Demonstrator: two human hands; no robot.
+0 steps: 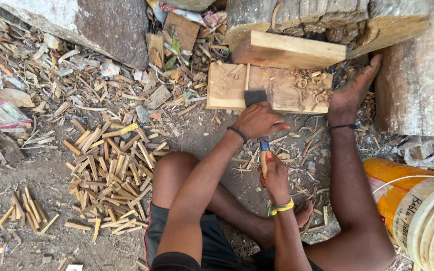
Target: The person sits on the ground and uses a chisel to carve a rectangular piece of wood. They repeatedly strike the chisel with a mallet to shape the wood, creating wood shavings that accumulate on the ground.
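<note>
While both hands grip it, chisel (260,125) points lengthwise toward wooden block (227,85).

Pretty even daylight here, soft and flat, no hard sun patches. Shadows are faint, just a bit of dark under the wooden board (269,88) and between the person's legs. No glare worth mentioning. Middle of the frame is sharp, the scattered wood sticks (109,175) read fine, but the corners stretch and smear, wide-angle style, especially the yellow bucket (418,206)
</note>
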